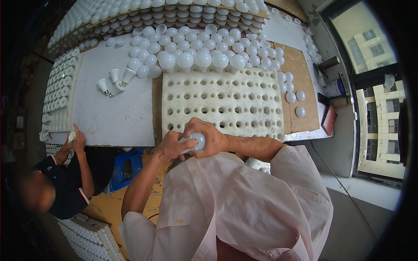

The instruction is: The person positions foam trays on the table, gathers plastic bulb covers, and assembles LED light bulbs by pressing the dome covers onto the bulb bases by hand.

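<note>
Close to my body, both hands are closed around a light bulb with a white dome point(198, 140). My left hand point(170, 146) grips it from the left, and my right hand point(210, 137) wraps it from the right and above; its base is mostly hidden by my fingers. Just beyond my hands lies a cream foam tray point(204, 104) with rows of round holes. Several finished-looking bulbs point(203, 60) stand upright along its far edge. Behind them many loose white domes point(191, 36) crowd the table.
Several bulb bases without domes point(115, 82) lie on the white tabletop point(117, 119) at left. A tray of bases point(58, 89) stands beyond them, where a co-worker's hands point(77, 140) hold something small and white. Stacked boards of domes point(148, 19) rise at the back; a blue stool point(126, 169) sits below.
</note>
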